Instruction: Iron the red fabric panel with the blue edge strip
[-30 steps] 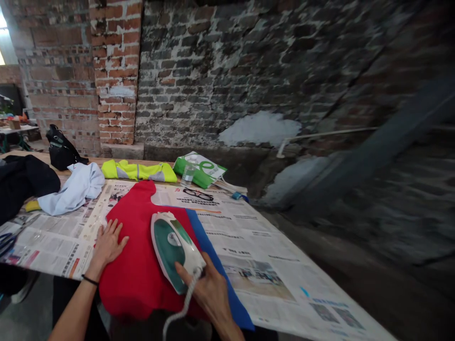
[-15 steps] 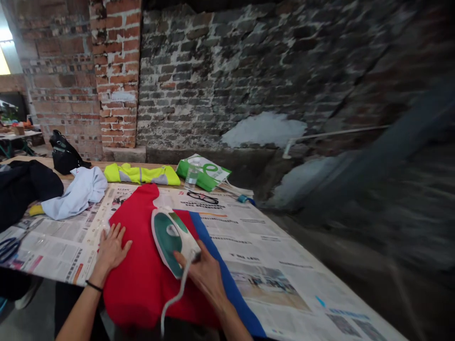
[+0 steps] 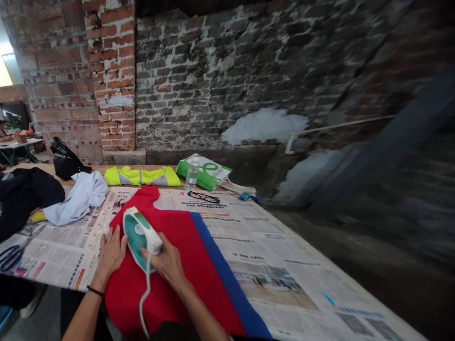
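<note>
A red garment piece [image 3: 181, 237] with a blue band [image 3: 223, 267] along its right side lies on a table covered with newspaper. On the red cloth rests a white and green clothes iron [image 3: 140, 237], tilted toward the upper left. My right hand [image 3: 165, 259] is wrapped around the iron's handle, and a white cord trails from its rear toward me. Just left of the iron, my left hand [image 3: 113, 251] lies flat with fingers stretched out on the left edge of the cloth. A dark band circles that wrist.
Scissors [image 3: 12, 255] lie at the left edge. Behind are dark clothing [image 3: 28, 194], a light blue garment [image 3: 80, 199], a yellow vest [image 3: 142, 176], a clear cup [image 3: 191, 177], a green-white bag [image 3: 204, 173], and glasses [image 3: 203, 197]. A brick wall [image 3: 199, 90] stands beyond.
My right hand has moved the iron left across the red cloth, close to my left hand. The left hand stays at about the same place on the cloth's edge.
</note>
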The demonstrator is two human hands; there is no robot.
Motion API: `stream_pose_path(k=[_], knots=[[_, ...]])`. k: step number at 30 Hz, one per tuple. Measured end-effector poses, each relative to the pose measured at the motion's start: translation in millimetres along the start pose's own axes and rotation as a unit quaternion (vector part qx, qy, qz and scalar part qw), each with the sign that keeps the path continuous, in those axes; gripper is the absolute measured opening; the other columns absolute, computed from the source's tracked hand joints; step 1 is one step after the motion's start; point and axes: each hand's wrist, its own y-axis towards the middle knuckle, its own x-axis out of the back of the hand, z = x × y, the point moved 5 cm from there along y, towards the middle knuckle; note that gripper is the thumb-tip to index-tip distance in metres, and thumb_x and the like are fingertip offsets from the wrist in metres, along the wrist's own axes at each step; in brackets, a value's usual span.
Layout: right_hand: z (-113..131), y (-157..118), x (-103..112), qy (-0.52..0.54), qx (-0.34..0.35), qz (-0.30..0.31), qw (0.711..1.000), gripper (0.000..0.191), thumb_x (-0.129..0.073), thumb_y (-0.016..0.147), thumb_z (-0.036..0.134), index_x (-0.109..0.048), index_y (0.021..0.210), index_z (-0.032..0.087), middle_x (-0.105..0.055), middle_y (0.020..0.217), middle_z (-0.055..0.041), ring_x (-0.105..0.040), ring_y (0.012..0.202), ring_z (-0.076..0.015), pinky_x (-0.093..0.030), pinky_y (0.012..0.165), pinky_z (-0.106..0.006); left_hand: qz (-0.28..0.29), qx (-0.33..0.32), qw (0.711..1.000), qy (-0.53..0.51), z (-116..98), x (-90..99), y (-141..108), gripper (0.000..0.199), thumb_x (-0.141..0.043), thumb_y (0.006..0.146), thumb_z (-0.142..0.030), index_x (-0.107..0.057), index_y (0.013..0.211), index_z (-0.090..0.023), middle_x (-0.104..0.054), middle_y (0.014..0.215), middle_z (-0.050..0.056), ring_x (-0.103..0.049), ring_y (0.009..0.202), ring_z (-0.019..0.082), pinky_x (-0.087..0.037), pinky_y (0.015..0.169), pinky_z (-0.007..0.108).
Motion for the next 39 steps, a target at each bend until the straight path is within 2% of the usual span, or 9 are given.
stream_pose_path(k=[3,7,14,17,20,24,27,32,39], knots=[[18.5,29.1,-27.5,0.006,-0.006,0.013,1.0,0.024,-0.068,0.065,0.037,-0.057,0.08,0.023,-0.064,0.066,0.001,-0.058,0.06,-0.017,-0.04,0.054,-0.024,-0.002,0.006,1.0,0.0,6.4,0.2,5.3,0.062,-0.019,0.107,-0.042,-0.03,0.159,-0.009,-0.037,0.162,0.02,-0.031,0.153,0.03,-0.024,0.123,0.056],[16.4,23.8,-19.8,0.02,0.006,0.033,0.999,0.025,-0.069,0.062,0.036,-0.057,0.079,0.023,-0.065,0.068,0.0026,-0.057,0.061,-0.0152,-0.039,0.054,-0.022,-0.002,0.01,1.0,-0.005,10.9,1.6,11.5,0.063,-0.016,0.107,-0.042,-0.025,0.16,-0.008,-0.035,0.162,0.022,-0.032,0.153,0.029,-0.027,0.122,0.055],[-35.9,-43.2,79.7,0.043,-0.007,0.093,0.995,0.038,-0.069,0.064,0.04,-0.071,0.097,0.02,-0.072,0.075,0.0,-0.062,0.065,-0.0191,-0.049,0.06,-0.027,0.006,0.018,0.999,-0.03,8.1,1.0,10.2,0.067,-0.018,0.107,-0.045,-0.029,0.158,-0.004,-0.036,0.162,0.021,-0.027,0.155,0.029,-0.02,0.125,0.052],[-67.0,-37.9,124.7,0.019,-0.033,0.031,0.999,0.035,-0.068,0.062,0.049,-0.072,0.086,0.023,-0.071,0.07,-0.0004,-0.063,0.064,-0.0226,-0.052,0.061,-0.032,0.002,0.018,0.999,-0.032,7.3,0.8,7.1,0.068,-0.022,0.106,-0.048,-0.032,0.157,-0.005,-0.036,0.162,0.02,-0.027,0.154,0.031,-0.02,0.125,0.052],[-81.8,-24.0,143.6,0.018,-0.022,-0.021,0.999,0.031,-0.068,0.06,0.054,-0.068,0.074,0.026,-0.069,0.068,-0.0011,-0.064,0.064,-0.024,-0.054,0.064,-0.035,-0.005,0.015,0.999,-0.028,6.0,0.4,4.7,0.068,-0.025,0.105,-0.051,-0.035,0.155,-0.006,-0.036,0.162,0.021,-0.028,0.154,0.033,-0.019,0.125,0.054],[-73.8,-18.7,129.8,0.044,0.001,-0.01,0.999,0.03,-0.066,0.066,0.055,-0.065,0.075,0.026,-0.069,0.071,-0.0017,-0.065,0.067,-0.0241,-0.056,0.067,-0.036,-0.025,0.019,0.998,-0.063,9.2,7.0,5.1,0.062,-0.025,0.106,-0.046,-0.035,0.156,-0.011,-0.041,0.161,0.017,-0.031,0.153,0.029,-0.022,0.125,0.053],[-60.1,-20.1,105.0,0.076,0.01,0.009,0.997,0.03,-0.061,0.074,0.053,-0.065,0.084,0.025,-0.07,0.078,-0.003,-0.066,0.071,-0.0244,-0.055,0.07,-0.036,-0.1,0.024,0.984,-0.146,22.1,27.6,0.9,0.058,-0.018,0.107,-0.04,-0.042,0.153,-0.014,-0.049,0.157,0.014,-0.042,0.148,0.022,-0.032,0.124,0.043],[-37.2,-17.9,54.0,0.134,0.041,0.043,0.989,0.031,-0.06,0.075,0.053,-0.061,0.084,0.024,-0.067,0.077,-0.0032,-0.064,0.071,-0.0225,-0.053,0.066,-0.033,-0.17,-0.009,0.964,-0.204,47.5,54.4,-41.8,0.052,-0.032,0.103,-0.047,-0.058,0.138,-0.018,-0.059,0.147,0.012,-0.051,0.141,0.027,-0.042,0.119,0.045],[-23.0,-22.5,6.0,0.103,0.03,-0.011,0.994,0.034,-0.071,0.072,0.054,-0.063,0.083,0.023,-0.071,0.079,-0.0038,-0.067,0.073,-0.0238,-0.055,0.067,-0.033,-0.214,0.022,0.961,-0.171,56.5,24.0,-103.7,0.046,-0.037,0.099,-0.046,-0.051,0.137,-0.023,-0.059,0.146,0.015,-0.055,0.137,0.029,-0.047,0.115,0.05]])
